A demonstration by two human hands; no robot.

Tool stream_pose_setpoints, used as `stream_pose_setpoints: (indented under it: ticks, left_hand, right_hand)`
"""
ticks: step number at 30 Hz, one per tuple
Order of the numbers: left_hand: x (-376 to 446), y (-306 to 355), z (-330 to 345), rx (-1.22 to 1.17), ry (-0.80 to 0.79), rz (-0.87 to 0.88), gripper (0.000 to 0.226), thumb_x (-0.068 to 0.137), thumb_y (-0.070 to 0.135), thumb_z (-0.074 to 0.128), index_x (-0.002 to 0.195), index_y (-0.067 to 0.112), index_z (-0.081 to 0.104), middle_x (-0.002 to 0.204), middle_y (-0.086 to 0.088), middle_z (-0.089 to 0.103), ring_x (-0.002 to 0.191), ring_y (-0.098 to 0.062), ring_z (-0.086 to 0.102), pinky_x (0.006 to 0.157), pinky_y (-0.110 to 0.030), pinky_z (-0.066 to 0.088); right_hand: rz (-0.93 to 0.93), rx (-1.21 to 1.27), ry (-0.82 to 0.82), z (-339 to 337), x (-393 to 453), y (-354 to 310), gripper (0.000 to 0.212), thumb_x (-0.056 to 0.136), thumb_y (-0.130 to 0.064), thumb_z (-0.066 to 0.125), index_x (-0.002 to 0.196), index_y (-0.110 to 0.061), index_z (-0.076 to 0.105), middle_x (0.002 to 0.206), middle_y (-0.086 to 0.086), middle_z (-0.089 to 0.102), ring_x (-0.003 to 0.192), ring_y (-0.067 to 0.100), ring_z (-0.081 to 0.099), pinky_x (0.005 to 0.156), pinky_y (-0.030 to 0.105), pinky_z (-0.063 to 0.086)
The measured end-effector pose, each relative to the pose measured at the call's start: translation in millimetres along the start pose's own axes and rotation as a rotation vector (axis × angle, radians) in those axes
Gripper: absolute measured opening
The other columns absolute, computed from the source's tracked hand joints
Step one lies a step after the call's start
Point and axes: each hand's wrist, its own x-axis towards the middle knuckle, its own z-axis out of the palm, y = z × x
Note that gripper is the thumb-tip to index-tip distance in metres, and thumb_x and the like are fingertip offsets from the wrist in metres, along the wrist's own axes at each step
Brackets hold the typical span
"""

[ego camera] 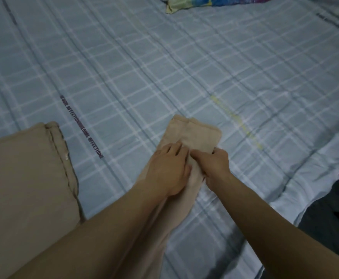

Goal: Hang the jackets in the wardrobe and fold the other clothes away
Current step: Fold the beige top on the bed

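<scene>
Reading "AFFECTION" on checked sheet (164, 67), hands on beige garment (194, 135)

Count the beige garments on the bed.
2. One beige garment lies mid-bed under both hands, left hand and right hand. A larger beige garment lies at the left edge. More may be out of frame.

Two bare arms reach forward from the bottom edge, side by side, and come close together at the hands. The left hand (167, 170) lies palm down with its fingers spread a little and pointing away. It presses flat on the cloth (194, 135). The right hand (213, 164) is just beside it, almost touching. Its fingers are curled and its thumb and fingers pinch a fold of the cloth. Both wrists are straight.
</scene>
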Motion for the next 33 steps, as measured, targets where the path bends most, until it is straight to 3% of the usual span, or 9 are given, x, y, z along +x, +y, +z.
stream_pose_setpoints:
  ticks: [3,6,10,13,16,18,24,30,33]
  left_hand:
    - [1,6,-5,-0.047,0.174,0.017,0.062,0.091,0.043,0.02,0.13,0.014,0.057,0.138,-0.009,0.055,0.126,-0.03,0.049,0.103,-0.038,0.033]
    - [3,11,-11,-0.302,0.253,-0.005,0.049,0.099,0.032,0.027,0.124,0.009,0.062,0.127,-0.011,0.063,0.117,-0.024,0.055,0.103,-0.031,0.031]
    - [-3,17,-31,-0.777,0.246,-0.095,0.032,0.107,0.031,0.033,0.112,0.017,0.061,0.107,0.003,0.067,0.097,-0.007,0.06,0.089,-0.028,0.045]
    - [-12,9,-48,-1.013,0.311,-0.116,0.036,0.103,0.043,0.036,0.116,0.021,0.063,0.108,0.006,0.07,0.102,-0.008,0.065,0.094,-0.033,0.049]
    - [-26,-7,-74,-1.167,0.39,-0.109,0.043,0.097,0.051,0.039,0.119,0.023,0.064,0.112,0.0,0.071,0.109,-0.017,0.066,0.099,-0.049,0.05]
    - [-39,-20,-96,-1.229,0.465,-0.109,0.039,0.1,0.043,0.041,0.119,0.018,0.064,0.114,-0.004,0.071,0.11,-0.018,0.066,0.1,-0.044,0.05]
    - [-95,-90,-151,-1.511,0.63,-0.203,0.035,0.104,0.033,0.042,0.104,0.008,0.066,0.094,-0.006,0.07,0.096,-0.017,0.066,0.092,-0.032,0.049]
    - [-165,-167,-187,-1.821,0.54,-0.112,0.061,0.102,0.049,0.031,0.125,-0.001,0.058,0.104,-0.013,0.066,0.104,-0.025,0.063,0.099,-0.036,0.049]
    - [-187,-218,-186,-1.95,0.588,-0.2,0.074,0.1,0.056,0.028,0.141,-0.003,0.047,0.128,-0.019,0.057,0.127,-0.031,0.054,0.11,-0.04,0.043]
  right_hand:
    - [-0.086,-0.094,-0.115,2,-2,-4,0.013,0.081,-0.017,0.074,0.085,-0.015,0.062,0.079,-0.002,0.068,0.072,0.009,0.066,0.058,0.024,0.054]
    - [-0.276,-0.137,-0.116,7,-12,-12,0.027,0.091,-0.015,0.062,0.067,-0.017,0.05,0.061,-0.008,0.054,0.054,0.002,0.051,0.049,0.02,0.041]
    - [-0.407,-0.119,-0.195,20,-29,-26,0.019,0.094,-0.022,0.055,0.086,-0.01,0.066,0.083,0.009,0.071,0.082,0.024,0.069,0.078,0.048,0.057]
    - [-0.541,-0.161,-0.246,33,-49,-40,0.02,0.097,-0.031,0.051,0.094,-0.018,0.066,0.097,0.006,0.067,0.092,0.019,0.066,0.085,0.045,0.055]
    - [-0.68,-0.19,-0.274,53,-74,-55,0.02,0.103,-0.028,0.043,0.103,-0.018,0.061,0.105,0.0,0.058,0.097,0.008,0.059,0.086,0.024,0.048]
    - [-0.779,-0.199,-0.329,72,-95,-63,0.02,0.104,-0.021,0.039,0.103,-0.013,0.057,0.1,0.0,0.055,0.093,0.006,0.056,0.08,0.013,0.042]
    - [-1.061,-0.373,-0.492,163,-158,-71,0.044,0.096,-0.033,0.029,0.131,-0.011,0.046,0.128,0.005,0.05,0.123,0.018,0.046,0.105,0.04,0.038]
    - [-1.118,-0.521,-0.537,252,-220,-64,0.056,0.096,-0.043,0.024,0.14,-0.011,0.039,0.143,0.011,0.041,0.135,0.026,0.035,0.112,0.046,0.028]
    - [-1.071,-0.612,-0.57,298,-241,-55,0.053,0.098,-0.04,0.025,0.133,-0.005,0.044,0.138,0.02,0.043,0.132,0.034,0.035,0.112,0.048,0.026]
